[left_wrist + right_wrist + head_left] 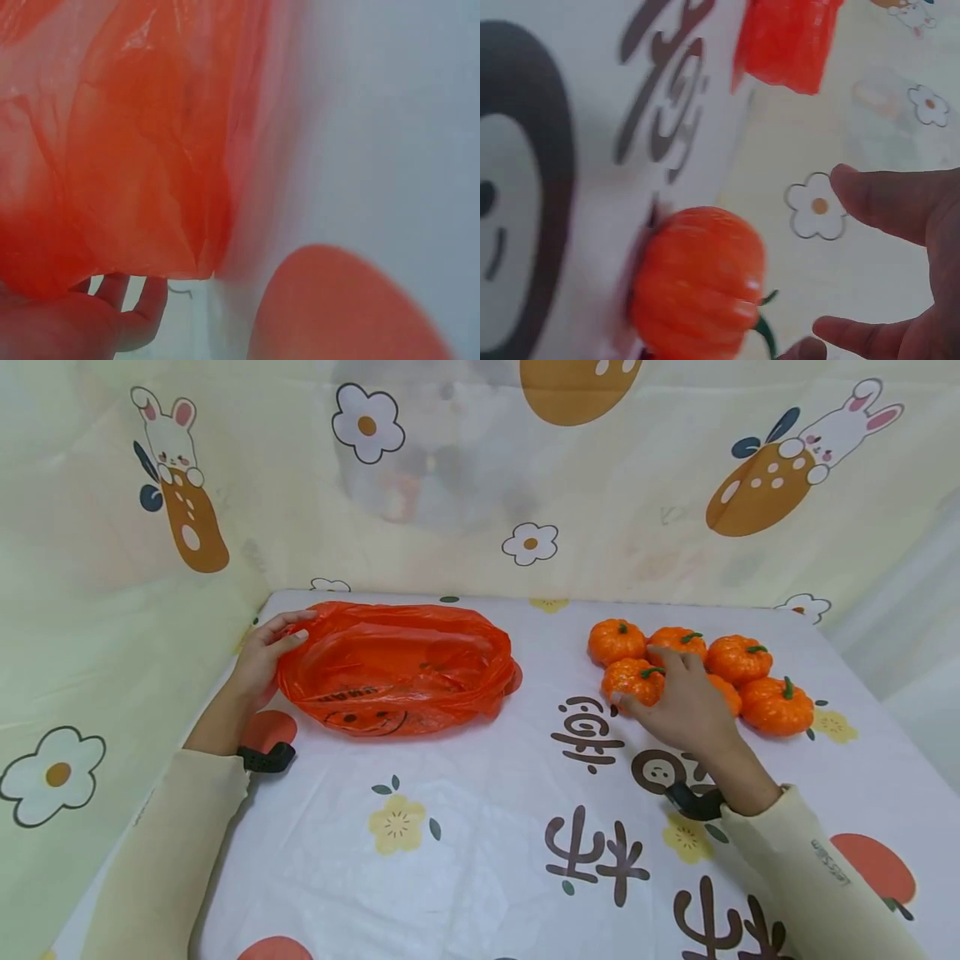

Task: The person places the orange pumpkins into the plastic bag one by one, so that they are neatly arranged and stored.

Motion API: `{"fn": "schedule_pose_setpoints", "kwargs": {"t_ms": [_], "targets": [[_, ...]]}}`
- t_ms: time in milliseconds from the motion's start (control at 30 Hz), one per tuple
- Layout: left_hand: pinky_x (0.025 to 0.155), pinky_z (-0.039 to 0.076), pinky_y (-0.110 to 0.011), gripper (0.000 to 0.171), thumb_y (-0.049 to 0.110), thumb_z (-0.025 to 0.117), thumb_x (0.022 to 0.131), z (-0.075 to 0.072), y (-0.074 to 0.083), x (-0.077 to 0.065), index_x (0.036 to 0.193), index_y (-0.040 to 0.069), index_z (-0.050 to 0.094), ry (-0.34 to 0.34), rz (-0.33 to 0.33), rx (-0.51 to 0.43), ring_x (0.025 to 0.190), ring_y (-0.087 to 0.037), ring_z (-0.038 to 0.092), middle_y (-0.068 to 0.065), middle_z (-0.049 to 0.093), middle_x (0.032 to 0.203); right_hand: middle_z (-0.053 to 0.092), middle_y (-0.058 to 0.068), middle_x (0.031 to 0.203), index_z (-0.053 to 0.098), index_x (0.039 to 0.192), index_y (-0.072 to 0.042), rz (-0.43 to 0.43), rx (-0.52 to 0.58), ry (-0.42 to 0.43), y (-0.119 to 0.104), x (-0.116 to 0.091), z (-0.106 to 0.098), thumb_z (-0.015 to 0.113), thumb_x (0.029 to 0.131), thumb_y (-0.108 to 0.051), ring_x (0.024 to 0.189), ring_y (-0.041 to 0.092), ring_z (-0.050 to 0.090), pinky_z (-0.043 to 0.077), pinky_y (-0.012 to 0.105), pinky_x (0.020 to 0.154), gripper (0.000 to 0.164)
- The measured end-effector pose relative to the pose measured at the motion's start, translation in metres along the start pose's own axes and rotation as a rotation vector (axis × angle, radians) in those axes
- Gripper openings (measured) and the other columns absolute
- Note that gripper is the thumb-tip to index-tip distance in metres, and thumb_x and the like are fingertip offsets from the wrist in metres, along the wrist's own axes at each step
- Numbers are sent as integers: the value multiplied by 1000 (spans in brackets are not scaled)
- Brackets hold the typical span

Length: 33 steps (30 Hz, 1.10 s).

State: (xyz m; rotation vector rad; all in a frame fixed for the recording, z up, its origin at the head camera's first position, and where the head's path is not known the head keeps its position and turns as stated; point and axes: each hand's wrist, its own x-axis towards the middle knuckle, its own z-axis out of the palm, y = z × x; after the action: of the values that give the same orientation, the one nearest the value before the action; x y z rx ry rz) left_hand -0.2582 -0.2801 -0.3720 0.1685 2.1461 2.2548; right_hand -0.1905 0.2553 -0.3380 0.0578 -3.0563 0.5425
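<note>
A thin red plastic bag lies on its base with its mouth spread wide, at the left of the table in the head view. My left hand holds the bag's left edge; red plastic fills much of the left wrist view. Several small orange pumpkins with green stems are grouped at the right. Over the front-left pumpkin reaches my right hand, thumb and fingers spread apart. That pumpkin stands just off the fingertips in the right wrist view.
A patterned white cloth covers the table. Behind it hangs a pale curtain with flowers and rabbits. Beyond my right hand sit a back-left pumpkin, a back-right one and a front-right one.
</note>
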Motion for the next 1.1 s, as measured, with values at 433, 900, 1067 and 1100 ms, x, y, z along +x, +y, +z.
{"fn": "schedule_pose_setpoints", "kwargs": {"t_ms": [433,900,1067,1100], "targets": [[91,53,-19,38,17,57,100,3,2,-1,137,10,52,-29,13,-2,121,-13,48,5,50,134,34,34,150,8,155,5,83,109,-41,15,15,21,71,86,-42,132,52,38,32,66,109,105],[90,53,-18,37,17,57,99,5,1,-4,135,11,54,-30,8,-8,120,-14,47,5,49,134,43,33,142,25,149,8,73,121,-1,12,12,13,73,85,-47,124,50,45,37,65,105,97],[93,53,-21,38,20,57,100,13,2,0,137,14,53,-29,-20,30,124,-16,46,1,46,141,44,28,146,30,151,-3,-8,111,73,-33,-3,-20,71,82,-58,124,47,47,40,64,102,97],[93,53,-22,39,20,57,100,14,2,1,138,14,53,-35,-26,32,125,-16,46,0,45,143,48,26,141,31,152,-6,-37,130,67,-48,-3,-24,71,82,-59,119,45,51,44,62,98,96]]}}
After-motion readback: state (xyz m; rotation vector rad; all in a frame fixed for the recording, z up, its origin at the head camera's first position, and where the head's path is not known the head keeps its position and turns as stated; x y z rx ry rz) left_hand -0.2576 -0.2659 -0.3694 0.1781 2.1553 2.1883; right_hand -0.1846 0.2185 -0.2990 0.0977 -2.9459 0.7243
